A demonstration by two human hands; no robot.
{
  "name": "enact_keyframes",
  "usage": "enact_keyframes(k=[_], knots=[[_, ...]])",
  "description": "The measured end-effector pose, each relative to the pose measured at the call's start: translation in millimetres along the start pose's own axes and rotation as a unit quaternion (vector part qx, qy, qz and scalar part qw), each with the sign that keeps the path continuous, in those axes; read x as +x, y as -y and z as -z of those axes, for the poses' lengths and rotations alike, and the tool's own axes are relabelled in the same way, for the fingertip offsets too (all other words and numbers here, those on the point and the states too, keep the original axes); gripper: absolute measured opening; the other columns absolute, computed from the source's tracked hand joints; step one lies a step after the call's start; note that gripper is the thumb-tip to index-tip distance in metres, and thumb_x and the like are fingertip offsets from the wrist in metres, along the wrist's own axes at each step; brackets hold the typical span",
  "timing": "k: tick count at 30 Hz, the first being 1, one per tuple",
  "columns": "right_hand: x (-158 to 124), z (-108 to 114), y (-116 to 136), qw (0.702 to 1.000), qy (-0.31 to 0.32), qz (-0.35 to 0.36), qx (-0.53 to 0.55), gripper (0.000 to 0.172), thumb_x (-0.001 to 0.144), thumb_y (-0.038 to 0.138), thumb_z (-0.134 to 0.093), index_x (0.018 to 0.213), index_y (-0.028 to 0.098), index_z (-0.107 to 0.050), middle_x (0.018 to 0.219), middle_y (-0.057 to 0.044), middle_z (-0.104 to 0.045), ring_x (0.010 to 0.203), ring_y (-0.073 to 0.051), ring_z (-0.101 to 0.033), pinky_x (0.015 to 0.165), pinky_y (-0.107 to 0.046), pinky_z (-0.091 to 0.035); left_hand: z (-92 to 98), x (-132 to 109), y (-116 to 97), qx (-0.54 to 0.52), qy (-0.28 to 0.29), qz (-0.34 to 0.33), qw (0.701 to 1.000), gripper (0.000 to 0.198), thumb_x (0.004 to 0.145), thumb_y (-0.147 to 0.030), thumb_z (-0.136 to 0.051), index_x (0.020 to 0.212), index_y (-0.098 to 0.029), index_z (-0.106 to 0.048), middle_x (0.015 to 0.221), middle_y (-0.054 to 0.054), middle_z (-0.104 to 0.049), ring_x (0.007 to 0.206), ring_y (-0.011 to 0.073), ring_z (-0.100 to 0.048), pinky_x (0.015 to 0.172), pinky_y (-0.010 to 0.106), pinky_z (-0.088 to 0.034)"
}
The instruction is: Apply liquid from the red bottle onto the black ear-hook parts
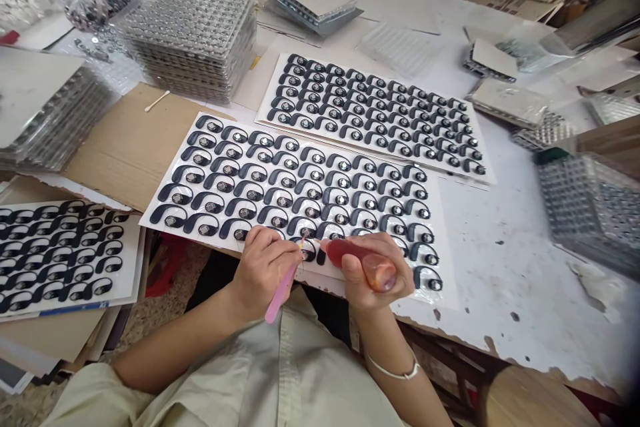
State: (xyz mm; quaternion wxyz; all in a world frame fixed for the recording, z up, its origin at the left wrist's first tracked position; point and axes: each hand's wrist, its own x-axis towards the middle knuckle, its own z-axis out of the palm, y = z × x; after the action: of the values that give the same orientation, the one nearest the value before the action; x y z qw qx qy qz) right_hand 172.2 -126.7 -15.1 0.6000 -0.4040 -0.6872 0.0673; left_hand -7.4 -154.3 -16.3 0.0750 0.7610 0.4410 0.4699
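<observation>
L fingers [279,248] closed in a pinch on pink-handled tool [280,295]; handle slants to lower ctr of frame, thin tip up toward nearest rows. Pen-type grip, prob. for fine tip ctrl. R fingers [393,260] wrapped round red bottle [357,263], thumb along side, nozzle pointing to frame left; prob. held tilted so nozzle and tool tip work nr same spot. Tips close together; contact w/ pcs: can't tell.

Near sheet [447,273], ctr of frame, carries rows of curved black pcs [161,213], each w/ silvery centre. Pcs at the tips lie btwn the hands, just past L fingers; R fingers cover several others. Sheet flat at nr edge of desk [493,280], prob. for easy reach.

Upper ctr-right: second sheet [484,175], similar pcs, just behind, approx. parallel. Lower left: third sheet [131,260], same type. Left of ctr: cardboard [125,140] w/ cotton swab [157,101] on it. Upper left: stack of clear trays [193,47], prob. piled to save space.
</observation>
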Motion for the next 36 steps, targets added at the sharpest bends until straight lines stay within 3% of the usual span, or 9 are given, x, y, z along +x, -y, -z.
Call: enact_keyframes(k=[5,11,16,21,29,36], knots=[[-0.6,0.7,-0.5,1.0,0.012,0.007,0.008,0.022,0.073,0.02,-0.071,0.093,0.016,-0.063,0.076,-0.004,-0.066,0.062,-0.017,-0.058,0.051,-0.032,-0.047,1.6,-1.2,4.8,-0.019,-0.008,0.005,1.0,0.013,0.082,-0.007,-0.062,0.089,-0.017,-0.064,0.086,0.003,-0.072,0.077,0.0171,-0.056,0.072,0.035,-0.044],[-0.6,1.6,0.7,1.0,0.017,0.007,-0.001,0.021,0.073,0.022,-0.07,0.092,0.017,-0.063,0.075,-0.004,-0.065,0.062,-0.017,-0.058,0.052,-0.033,-0.047,10.9,1.4,18.1,-0.018,-0.072,0.002,0.997,0.014,0.079,-0.009,-0.068,0.089,-0.019,-0.064,0.086,0.003,-0.072,0.077,0.0177,-0.059,0.075,0.038,-0.048],[-1.8,1.5,-1.3,1.0,0.007,0.021,0.009,0.022,0.072,0.021,-0.071,0.092,0.015,-0.064,0.076,-0.004,-0.065,0.063,-0.018,-0.058,0.052,-0.033,-0.047,13.4,0.9,26.9,0.004,-0.094,-0.002,0.996,0.016,0.078,-0.007,-0.069,0.089,-0.018,-0.063,0.085,0.004,-0.072,0.077,0.0175,-0.06,0.076,0.039,-0.049],[-2.6,1.3,-2.9,0.999,-0.002,0.035,0.016,0.032,0.072,0.02,-0.071,0.102,0.019,-0.062,0.079,-0.003,-0.066,0.064,-0.017,-0.058,0.053,-0.033,-0.047,11.7,-2.0,29.6,0.004,-0.1,-0.003,0.995,0.019,0.076,-0.007,-0.071,0.089,-0.019,-0.063,0.085,0.004,-0.072,0.078,0.0181,-0.061,0.078,0.04,-0.05],[-2.8,1.0,-2.3,0.999,-0.018,0.029,0.022,0.021,0.072,0.023,-0.07,0.092,0.016,-0.064,0.075,-0.004,-0.066,0.06,-0.018,-0.059,0.049,-0.033,-0.046,10.9,-1.9,30.1,0.001,-0.099,-0.004,0.995,0.02,0.075,-0.006,-0.071,0.09,-0.018,-0.063,0.084,0.005,-0.072,0.077,0.0184,-0.061,0.075,0.04,-0.05],[-1.4,1.6,-1.0,1.0,0.014,0.015,0.007,0.019,0.072,0.023,-0.07,0.089,0.017,-0.064,0.075,-0.003,-0.065,0.062,-0.017,-0.058,0.052,-0.033,-0.047,10.4,-2.3,31.2,-0.001,-0.099,-0.006,0.995,0.018,0.077,-0.007,-0.07,0.09,-0.018,-0.063,0.085,0.005,-0.072,0.077,0.0181,-0.061,0.074,0.039,-0.049]])
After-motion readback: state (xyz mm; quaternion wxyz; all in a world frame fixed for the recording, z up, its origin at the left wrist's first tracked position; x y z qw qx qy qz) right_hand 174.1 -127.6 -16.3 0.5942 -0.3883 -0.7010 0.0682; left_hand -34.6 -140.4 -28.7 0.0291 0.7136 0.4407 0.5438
